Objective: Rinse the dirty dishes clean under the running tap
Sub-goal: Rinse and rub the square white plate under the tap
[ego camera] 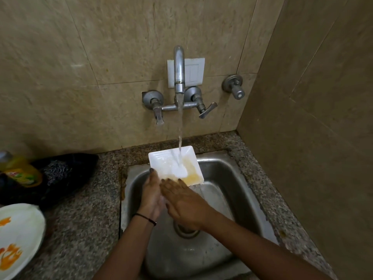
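A square white dish (167, 162) with a yellowish smear on its right side is held tilted over the steel sink (232, 178). Water streams from the wall tap (179, 73) onto the dish's middle and spills off its lower right corner. My left hand (150, 195) grips the dish's lower left edge, thumb on the rim. Flat and with fingers stretched out, my right hand (183, 203) lies on the dish's lower edge beside the smear. The sink's drain is partly hidden under my right hand.
On the speckled granite counter at the left stand a yellow dish-soap bottle (20, 170), a dark cloth or bag (66, 172) and a white plate with orange flowers (18, 239). Tap levers (159, 116) and a valve (235, 85) jut from the tiled wall. A wall closes the right side.
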